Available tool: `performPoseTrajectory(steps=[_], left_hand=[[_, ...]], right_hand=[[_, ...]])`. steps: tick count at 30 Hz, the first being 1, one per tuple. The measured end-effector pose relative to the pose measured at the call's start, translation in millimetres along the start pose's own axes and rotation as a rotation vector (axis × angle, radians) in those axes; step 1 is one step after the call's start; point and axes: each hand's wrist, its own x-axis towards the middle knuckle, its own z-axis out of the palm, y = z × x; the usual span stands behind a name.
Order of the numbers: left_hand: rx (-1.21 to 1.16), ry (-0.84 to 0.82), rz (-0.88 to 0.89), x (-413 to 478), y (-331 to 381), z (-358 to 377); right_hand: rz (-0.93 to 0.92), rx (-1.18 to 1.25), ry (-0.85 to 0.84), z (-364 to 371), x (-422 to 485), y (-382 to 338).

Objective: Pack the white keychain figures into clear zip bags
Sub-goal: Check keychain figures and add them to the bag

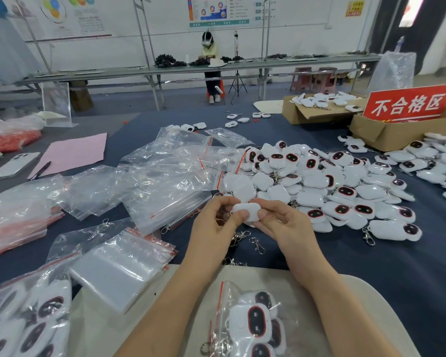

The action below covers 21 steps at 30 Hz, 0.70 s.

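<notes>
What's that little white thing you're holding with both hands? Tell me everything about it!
The white keychain figure is small, rounded and smooth, like glossy plastic. Its plain white side faces the camera, so no dark face shows. The left hand and right hand pinch it from either side, holding it above the dark blue table cover, near the pile of figures.

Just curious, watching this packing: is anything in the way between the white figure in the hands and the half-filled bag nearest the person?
Nothing visible does. The left hand and right hand hold the figure; the bag lies nearer, between the forearms. Only loose metal clasps lie flat between them.
</notes>
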Motion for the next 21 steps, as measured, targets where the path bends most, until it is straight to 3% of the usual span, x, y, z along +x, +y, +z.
performPoseTrajectory(steps=[11,21], left_hand=[[0.030,0.025,0.073,1.3,-1.4,-1.0],[0.011,0.014,0.067,1.0,-1.7,-1.8]], right_hand=[[-0.069,-0.182,0.013,0.5,-2.6,-3.7],[-0.039,-0.191,0.038,-2.5,-0.9,-1.9]])
